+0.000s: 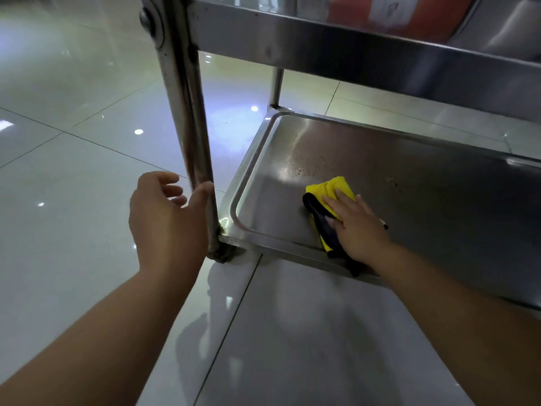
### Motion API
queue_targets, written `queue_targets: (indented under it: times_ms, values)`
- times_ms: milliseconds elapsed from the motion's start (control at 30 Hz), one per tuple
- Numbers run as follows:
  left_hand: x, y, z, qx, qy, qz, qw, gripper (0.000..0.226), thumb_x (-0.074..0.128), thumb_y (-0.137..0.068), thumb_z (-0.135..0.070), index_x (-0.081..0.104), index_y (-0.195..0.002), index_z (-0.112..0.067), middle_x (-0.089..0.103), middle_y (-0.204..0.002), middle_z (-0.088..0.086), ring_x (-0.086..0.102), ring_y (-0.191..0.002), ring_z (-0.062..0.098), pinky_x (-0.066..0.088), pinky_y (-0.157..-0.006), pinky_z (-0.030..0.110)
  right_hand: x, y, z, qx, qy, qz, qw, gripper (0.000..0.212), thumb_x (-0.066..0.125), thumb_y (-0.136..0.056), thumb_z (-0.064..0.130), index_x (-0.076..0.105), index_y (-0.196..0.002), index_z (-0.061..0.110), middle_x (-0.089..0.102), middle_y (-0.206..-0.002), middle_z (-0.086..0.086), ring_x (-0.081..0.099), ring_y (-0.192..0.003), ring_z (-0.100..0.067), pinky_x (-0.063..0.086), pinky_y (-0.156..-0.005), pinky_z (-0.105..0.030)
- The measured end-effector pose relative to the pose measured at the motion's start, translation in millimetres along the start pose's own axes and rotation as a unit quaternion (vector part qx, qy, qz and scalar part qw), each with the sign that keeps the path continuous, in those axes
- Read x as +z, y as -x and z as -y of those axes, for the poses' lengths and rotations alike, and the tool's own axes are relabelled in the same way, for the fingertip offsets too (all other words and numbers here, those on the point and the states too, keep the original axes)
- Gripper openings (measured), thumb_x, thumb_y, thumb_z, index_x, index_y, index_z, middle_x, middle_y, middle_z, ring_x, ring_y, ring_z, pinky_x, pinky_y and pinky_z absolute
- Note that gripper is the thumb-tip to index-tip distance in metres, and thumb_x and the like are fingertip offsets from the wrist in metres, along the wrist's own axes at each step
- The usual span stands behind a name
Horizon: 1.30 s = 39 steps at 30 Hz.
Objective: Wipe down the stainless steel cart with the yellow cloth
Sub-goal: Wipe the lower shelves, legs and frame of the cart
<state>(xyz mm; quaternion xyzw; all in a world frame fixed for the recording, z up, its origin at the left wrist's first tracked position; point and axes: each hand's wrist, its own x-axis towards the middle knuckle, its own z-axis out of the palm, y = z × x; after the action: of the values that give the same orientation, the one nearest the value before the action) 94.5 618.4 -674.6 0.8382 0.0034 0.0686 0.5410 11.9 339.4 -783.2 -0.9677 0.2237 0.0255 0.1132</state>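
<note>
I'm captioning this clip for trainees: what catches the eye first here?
The yellow cloth, pressed flat by the right hand on the cart's bottom shelf. Specks dot the steel just beyond it. The left hand hovers open by the near-left cart leg, thumb touching it.

Upper shelf [351,51] overhangs lower shelf [409,183]; corner post [190,112] blocks left.
</note>
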Motion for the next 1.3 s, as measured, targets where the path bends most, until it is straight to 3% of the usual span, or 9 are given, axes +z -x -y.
queue_targets:
  times_ms: [100, 233, 367, 467, 567, 633, 733, 1167, 1300]
  values:
    - [0.6, 15.0, 6.5, 0.089, -0.054, 0.002, 0.995, 0.023, 0.067, -0.084, -0.03, 0.05, -0.095, -0.019, 0.052, -0.1, 0.0, 0.051, -0.087, 0.012, 0.034, -0.073, 0.02, 3.0, 3.2, 2.5, -0.008, 0.024, -0.011, 1.0, 0.051, 0.033, -0.101, 0.04, 0.02, -0.149, 0.037, 0.007, -0.16, 0.008, 0.006, -0.147, -0.027, 0.012, -0.117, -0.046]
    - [21.2, 32.2, 14.5, 0.218, -0.143, 0.142, 0.955, 0.009, 0.065, -0.083, -0.02, 0.064, -0.09, -0.017, 0.055, -0.093, -0.002, 0.051, -0.084, 0.014, 0.032, -0.069, 0.012, 3.3, 8.4, 1.6, -0.009, 0.024, -0.003, 1.0, 0.05, 0.031, -0.101, 0.042, 0.019, -0.149, 0.038, 0.007, -0.16, 0.007, 0.007, -0.147, -0.026, 0.012, -0.117, -0.046]
    - [49.4, 48.5, 25.5, 0.246, -0.191, 0.286, 0.906, 0.023, 0.061, -0.087, -0.016, 0.067, -0.109, -0.013, 0.063, -0.111, 0.004, 0.057, -0.101, 0.027, 0.048, -0.088, 0.037, -1.8, 22.4, 8.3, -0.018, 0.001, 0.0, 1.0, 0.049, 0.034, -0.101, 0.041, 0.021, -0.148, 0.04, 0.006, -0.16, 0.01, 0.002, -0.147, -0.027, 0.009, -0.118, -0.044]
    - [66.0, 56.7, 32.3, 0.242, -0.209, 0.33, 0.888, 0.026, 0.047, -0.091, -0.012, 0.068, -0.105, -0.005, 0.064, -0.11, 0.009, 0.056, -0.107, 0.031, 0.046, -0.092, 0.039, -11.6, 40.0, 16.7, -0.026, -0.031, 0.011, 0.999, 0.047, 0.039, -0.101, 0.037, 0.028, -0.146, 0.04, 0.009, -0.159, 0.013, -0.001, -0.147, -0.026, 0.009, -0.118, -0.041]
    - [77.9, 58.9, 35.2, 0.27, -0.239, 0.356, 0.862, 0.031, 0.037, -0.095, -0.009, 0.063, -0.11, -0.002, 0.059, -0.123, 0.012, 0.049, -0.119, 0.031, 0.02, -0.114, 0.026, -18.1, 57.6, 20.1, -0.071, -0.047, 0.013, 0.996, 0.045, 0.045, -0.099, 0.034, 0.036, -0.143, 0.04, 0.016, -0.157, 0.016, 0.002, -0.147, -0.022, 0.01, -0.117, -0.036]
    - [83.5, 59.5, 33.4, 0.285, -0.261, 0.38, 0.84, 0.036, 0.034, -0.099, -0.009, 0.052, -0.13, -0.008, 0.043, -0.143, 0.007, 0.034, -0.135, 0.024, 0.001, -0.11, 0.016, -20.0, 64.6, 16.3, -0.101, -0.044, 0.023, 0.994, 0.045, 0.047, -0.099, 0.031, 0.037, -0.142, 0.04, 0.016, -0.156, 0.017, 0.002, -0.147, -0.02, 0.008, -0.115, -0.03]
    - [89.3, 59.3, 35.2, 0.305, -0.291, 0.376, 0.826, 0.039, 0.029, -0.102, -0.016, 0.042, -0.139, -0.015, 0.036, -0.149, 0.0, 0.027, -0.138, 0.019, 0.001, -0.106, 0.016, -23.5, 66.4, 6.4, -0.125, -0.041, 0.038, 0.991, 0.046, 0.045, -0.1, 0.029, 0.034, -0.143, 0.04, 0.012, -0.156, 0.018, -0.001, -0.147, -0.016, 0.005, -0.108, -0.018]
    - [93.7, 52.8, 34.4, 0.263, -0.301, 0.378, 0.835, 0.034, 0.032, -0.103, -0.026, 0.05, -0.133, -0.026, 0.037, -0.146, -0.016, 0.02, -0.136, -0.002, 0.003, -0.096, 0.007, -12.1, 6.4, -44.6, 0.103, 0.012, -0.029, 0.994, 0.051, 0.033, -0.1, 0.043, 0.019, -0.148, 0.042, 0.006, -0.16, 0.009, 0.006, -0.146, -0.03, 0.011, -0.117, -0.047]
    - [95.5, 57.4, 45.5, 0.225, -0.247, 0.329, 0.883, 0.024, 0.049, -0.097, -0.024, 0.068, -0.108, -0.018, 0.058, -0.127, -0.007, 0.036, -0.119, 0.0, 0.031, -0.087, 0.022, -13.7, 28.7, -11.2, 0.056, 0.005, -0.015, 0.998, 0.048, 0.037, -0.1, 0.043, 0.025, -0.146, 0.044, 0.01, -0.159, 0.014, 0.006, -0.145, -0.028, 0.013, -0.116, -0.042]
